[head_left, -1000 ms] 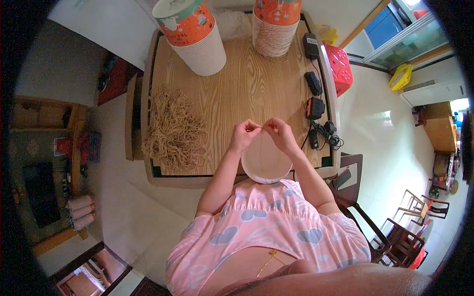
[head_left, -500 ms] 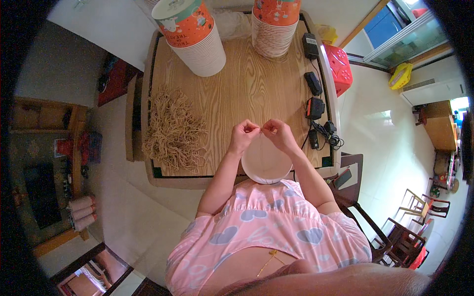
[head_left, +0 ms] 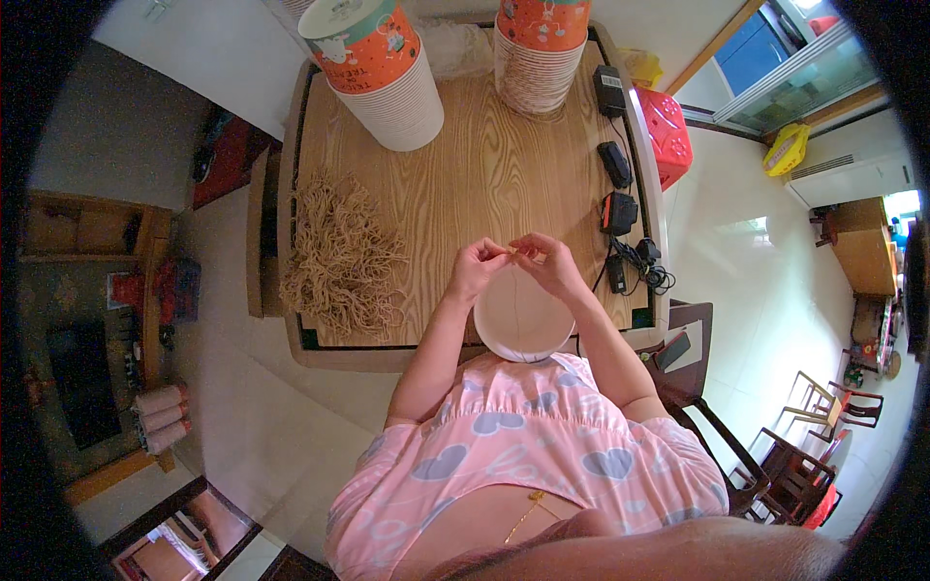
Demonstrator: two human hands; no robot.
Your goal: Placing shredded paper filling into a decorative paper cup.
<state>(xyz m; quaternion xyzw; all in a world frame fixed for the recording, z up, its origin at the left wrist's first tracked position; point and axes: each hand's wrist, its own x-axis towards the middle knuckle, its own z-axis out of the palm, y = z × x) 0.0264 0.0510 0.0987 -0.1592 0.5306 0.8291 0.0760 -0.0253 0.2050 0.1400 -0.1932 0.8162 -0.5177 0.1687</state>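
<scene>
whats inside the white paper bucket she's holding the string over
Inside the white paper bucket only a thin tan string shows, hanging from both hands' fingers at its far rim; nothing else visible.

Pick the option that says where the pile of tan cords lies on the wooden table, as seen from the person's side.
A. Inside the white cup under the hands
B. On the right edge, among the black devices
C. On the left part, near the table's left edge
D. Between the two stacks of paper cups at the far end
C: the pile of tan cords lies on the left part of the wooden table, left of the left hand and the white cup.
</scene>
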